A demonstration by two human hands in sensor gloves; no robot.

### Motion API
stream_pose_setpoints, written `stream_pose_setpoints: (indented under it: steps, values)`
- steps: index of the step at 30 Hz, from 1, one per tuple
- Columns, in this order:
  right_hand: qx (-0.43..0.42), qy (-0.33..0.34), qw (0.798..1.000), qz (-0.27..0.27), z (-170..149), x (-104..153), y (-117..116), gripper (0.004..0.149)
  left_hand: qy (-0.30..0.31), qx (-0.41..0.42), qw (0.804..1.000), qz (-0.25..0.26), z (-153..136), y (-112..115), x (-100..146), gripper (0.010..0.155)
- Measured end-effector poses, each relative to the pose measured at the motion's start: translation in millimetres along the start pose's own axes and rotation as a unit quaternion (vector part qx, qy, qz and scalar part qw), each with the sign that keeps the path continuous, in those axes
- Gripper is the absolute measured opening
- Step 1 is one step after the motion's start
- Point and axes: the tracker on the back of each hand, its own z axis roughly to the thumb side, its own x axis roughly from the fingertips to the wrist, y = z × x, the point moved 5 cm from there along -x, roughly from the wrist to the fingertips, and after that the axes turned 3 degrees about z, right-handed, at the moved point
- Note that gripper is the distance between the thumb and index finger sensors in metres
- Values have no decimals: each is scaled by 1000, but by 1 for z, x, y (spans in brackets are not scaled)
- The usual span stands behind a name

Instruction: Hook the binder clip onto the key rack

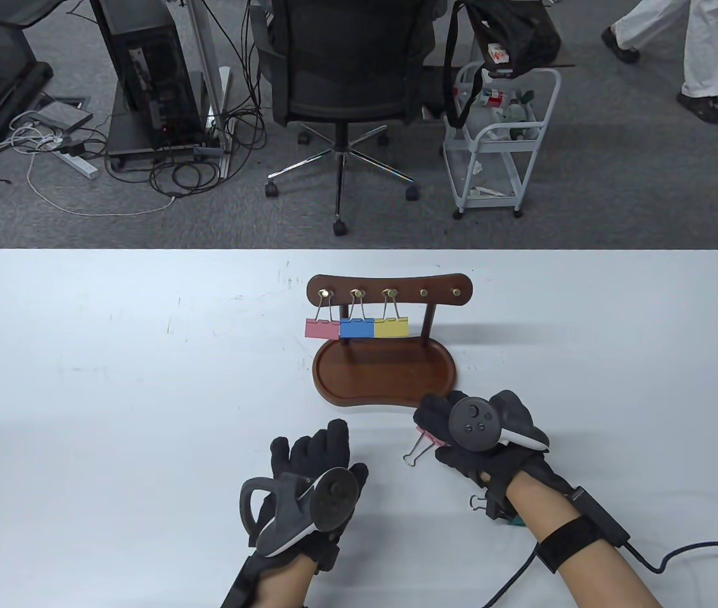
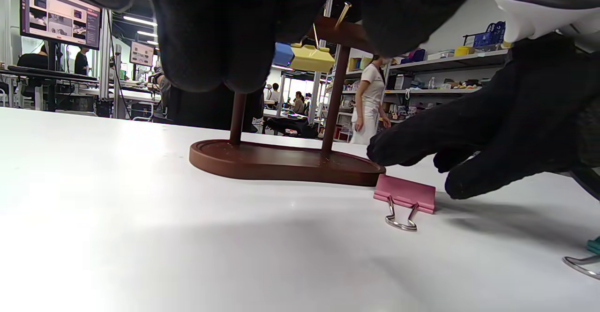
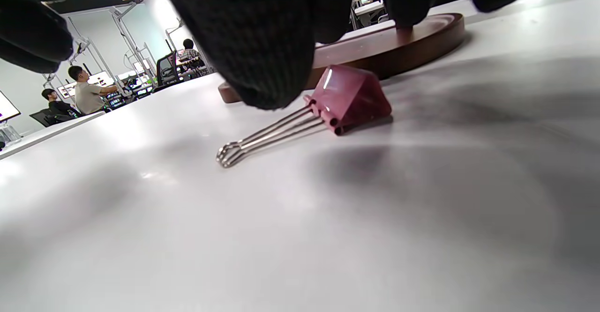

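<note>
No text, label, brand or number was legible; the monitor (image 2: 60, 14) screen content was too small to read.

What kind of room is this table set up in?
Probably a shared lab or workshop office. Beyond the white table stand an office chair and a computer tower amid floor cables; the left wrist view shows a monitor, stocked shelves and people at desks.

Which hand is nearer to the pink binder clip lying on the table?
Right. The right hand hovers directly over the pink binder clip, fingers just above it. The left hand rests farther to the clip's left.
</note>
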Motion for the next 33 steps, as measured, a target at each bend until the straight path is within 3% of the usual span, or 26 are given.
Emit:
stream_pose_setpoints:
  steps: [9,33]
  values:
    - [30,-7,999,26,0,-9,-12,73,0,0,1000,-2,1,1,0,75]
    - [81,4,997,10,5,-13,-13,68,-2,4,1000,-5,-1,1,0,75]
